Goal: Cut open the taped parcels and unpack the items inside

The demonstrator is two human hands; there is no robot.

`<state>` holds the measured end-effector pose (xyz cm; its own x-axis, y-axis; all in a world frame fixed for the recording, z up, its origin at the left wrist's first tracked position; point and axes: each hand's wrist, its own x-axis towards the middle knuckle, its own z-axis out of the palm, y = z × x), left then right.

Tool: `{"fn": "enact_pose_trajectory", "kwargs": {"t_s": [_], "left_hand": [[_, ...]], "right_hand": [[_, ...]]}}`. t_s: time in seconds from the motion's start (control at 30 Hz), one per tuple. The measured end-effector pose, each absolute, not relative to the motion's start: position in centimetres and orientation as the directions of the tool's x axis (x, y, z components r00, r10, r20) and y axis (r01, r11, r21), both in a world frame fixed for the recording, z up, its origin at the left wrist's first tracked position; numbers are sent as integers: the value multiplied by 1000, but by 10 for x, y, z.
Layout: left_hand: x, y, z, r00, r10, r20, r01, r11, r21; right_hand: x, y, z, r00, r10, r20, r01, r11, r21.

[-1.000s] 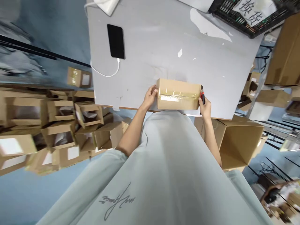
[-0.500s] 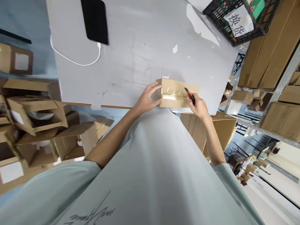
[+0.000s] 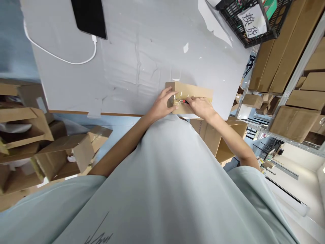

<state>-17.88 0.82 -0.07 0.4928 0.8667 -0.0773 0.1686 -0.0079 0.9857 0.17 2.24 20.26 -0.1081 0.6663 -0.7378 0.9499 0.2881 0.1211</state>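
Note:
A small brown cardboard box [image 3: 194, 89] lies at the table's near edge, with shiny clear tape along its top. My left hand [image 3: 160, 105] grips the box's left end, thumb low and fingers over the upper corner. In my right hand [image 3: 202, 107] is a utility knife [image 3: 186, 101] with red and black on its handle. Its blade points left and lies along the tape near the box's left end. My fingers hide most of the handle.
A black phone [image 3: 90, 17] with a white cable [image 3: 76, 63] lies at the table's upper left. A black crate [image 3: 243, 37] stands at the back right. Opened cartons [image 3: 63, 150] are stacked at lower left; another open carton [image 3: 215, 135] stands below the table's right edge.
My right hand has moved left with the utility knife, from the box's right part to near its left end. My left hand has stayed on the box. The view has shifted slightly.

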Motion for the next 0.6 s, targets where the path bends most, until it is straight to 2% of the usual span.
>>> {"fn": "enact_pose_trajectory", "kwargs": {"t_s": [0.1,0.4,0.6], "left_hand": [[-179,8,1,491,868,-79,179,-12,984],[-179,4,-6,486,869,-87,180,-2,984],[-182,3,-9,493,862,-115,165,37,986]], "right_hand": [[1,23,200,-107,665,-739,946,297,130],[-5,33,195,-187,629,-755,867,466,174],[-10,41,196,-239,619,-748,839,520,162]]}}
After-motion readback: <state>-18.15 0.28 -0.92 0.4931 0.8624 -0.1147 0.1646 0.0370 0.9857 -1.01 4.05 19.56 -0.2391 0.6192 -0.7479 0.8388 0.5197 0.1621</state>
